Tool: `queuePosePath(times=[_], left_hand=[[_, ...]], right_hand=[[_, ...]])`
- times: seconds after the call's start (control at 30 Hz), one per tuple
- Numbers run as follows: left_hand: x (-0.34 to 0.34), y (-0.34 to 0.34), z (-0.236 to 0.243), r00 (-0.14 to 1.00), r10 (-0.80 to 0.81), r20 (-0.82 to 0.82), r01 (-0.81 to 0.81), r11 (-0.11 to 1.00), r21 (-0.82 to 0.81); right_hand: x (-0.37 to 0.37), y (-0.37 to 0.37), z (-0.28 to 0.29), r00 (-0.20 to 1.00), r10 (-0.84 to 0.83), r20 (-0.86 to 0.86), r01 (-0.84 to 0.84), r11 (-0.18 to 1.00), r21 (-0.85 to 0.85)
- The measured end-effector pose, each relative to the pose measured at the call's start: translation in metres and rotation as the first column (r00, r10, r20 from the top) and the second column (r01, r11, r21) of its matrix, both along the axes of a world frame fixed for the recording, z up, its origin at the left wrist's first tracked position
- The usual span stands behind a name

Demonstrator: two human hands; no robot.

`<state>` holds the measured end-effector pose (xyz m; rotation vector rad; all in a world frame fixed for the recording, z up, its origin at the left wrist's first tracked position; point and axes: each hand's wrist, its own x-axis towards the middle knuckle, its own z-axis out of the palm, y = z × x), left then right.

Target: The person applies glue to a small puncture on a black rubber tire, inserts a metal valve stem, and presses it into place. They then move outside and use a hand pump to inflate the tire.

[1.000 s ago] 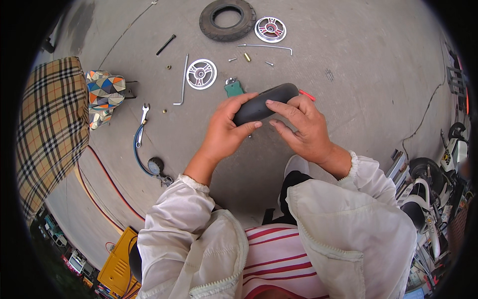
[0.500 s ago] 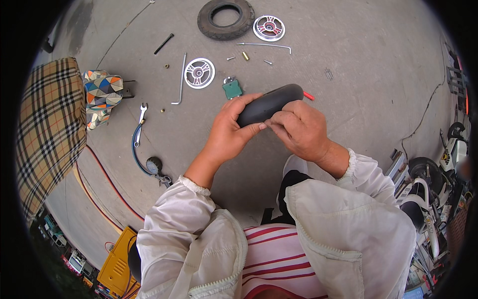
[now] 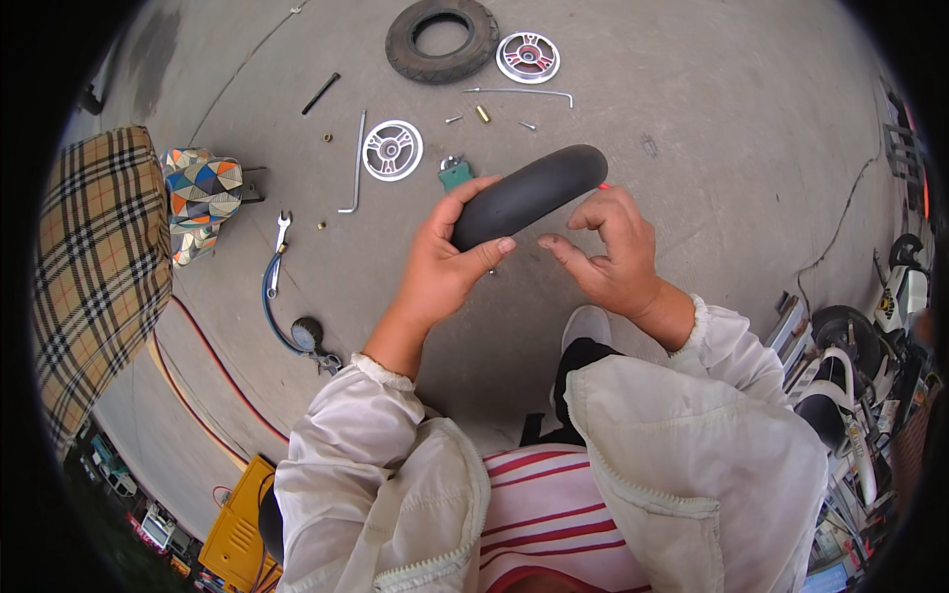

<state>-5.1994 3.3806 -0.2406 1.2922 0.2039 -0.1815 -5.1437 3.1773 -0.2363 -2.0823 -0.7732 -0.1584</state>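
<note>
A smooth black inner tube (image 3: 534,193), rounded as if it holds air, is seen nearly edge-on above the floor. My left hand (image 3: 447,242) grips its near left end, thumb over the near side and fingers on the far side. Just right of the tube, my right hand (image 3: 615,247) is off it, thumb and bent fingers apart with nothing visible between them. Partly behind the left fingers lies a green block-like tool (image 3: 456,175) with a metal end. A sliver of something red shows beyond the right fingers, mostly hidden.
On the floor ahead lie a worn tire (image 3: 442,42), two rim halves (image 3: 392,151), bent metal rods (image 3: 518,92) and small bolts. At left are a wrench (image 3: 278,259), a gauge with a hose (image 3: 307,334) and a plaid-covered seat (image 3: 104,267). Scooter parts (image 3: 850,385) crowd the right.
My right hand has let go of the tube, its pinched thumb and fingers now spread apart. The left hand has shifted slightly left, with the tube's far end tilted up more.
</note>
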Motion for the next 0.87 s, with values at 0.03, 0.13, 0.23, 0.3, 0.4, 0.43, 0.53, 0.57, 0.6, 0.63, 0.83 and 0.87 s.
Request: queuePosePath(times=[0.03,0.13,0.23,0.3,0.4,0.43,0.53,0.57,0.6,0.63,0.83,0.87], left_hand=[[0.0,0.006,-0.001,1.0,-0.007,-0.013,0.007,1.0,-0.019],[0.0,0.019,0.0,0.998,-0.052,-0.043,0.049,0.996,-0.078],[-0.002,0.026,-0.004,0.993,-0.09,-0.075,0.073,0.977,-0.198],[-0.002,0.029,-0.007,0.991,-0.102,-0.085,0.079,0.969,-0.235],[-0.001,0.03,-0.007,0.992,-0.116,-0.045,0.112,0.99,-0.086],[0.002,0.031,-0.006,0.991,-0.13,-0.012,0.131,0.991,0.033],[0.005,0.031,0.0,0.984,-0.167,0.057,0.14,0.935,0.326],[0.006,0.03,0.002,0.981,-0.179,0.075,0.133,0.902,0.41],[0.007,0.028,0.007,0.976,-0.197,0.088,0.132,0.866,0.482],[0.008,0.023,0.013,0.971,-0.219,0.098,0.13,0.826,0.549],[0.004,0.021,0.002,0.974,-0.211,0.086,0.132,0.831,0.541],[0.002,0.023,-0.008,0.981,-0.175,0.079,0.118,0.875,0.469]], right_hand=[[0.001,-0.001,0.003,0.994,-0.095,-0.051,0.097,0.995,0.038],[0.013,-0.003,0.007,0.969,-0.247,-0.016,0.247,0.968,0.033],[0.023,-0.011,0.005,0.97,-0.156,-0.184,0.163,0.986,0.02],[0.022,-0.013,0.006,0.915,-0.066,-0.398,0.103,0.992,0.072],[0.019,-0.014,0.011,0.838,-0.006,-0.545,0.101,0.985,0.143],[0.018,-0.013,0.013,0.868,-0.02,-0.496,0.094,0.988,0.125],[0.017,-0.012,0.011,0.953,-0.011,-0.303,0.026,0.999,0.046],[0.017,-0.012,0.009,0.973,0.004,-0.23,-0.001,1.0,0.013],[0.017,-0.011,0.009,0.979,0.016,-0.203,-0.017,1.0,-0.003],[0.016,-0.011,0.01,0.984,0.025,-0.177,-0.029,0.999,-0.022],[0.015,-0.013,0.015,0.989,0.052,-0.139,-0.057,0.998,-0.031],[0.015,-0.013,0.016,0.984,0.044,-0.173,-0.046,0.999,-0.008]])
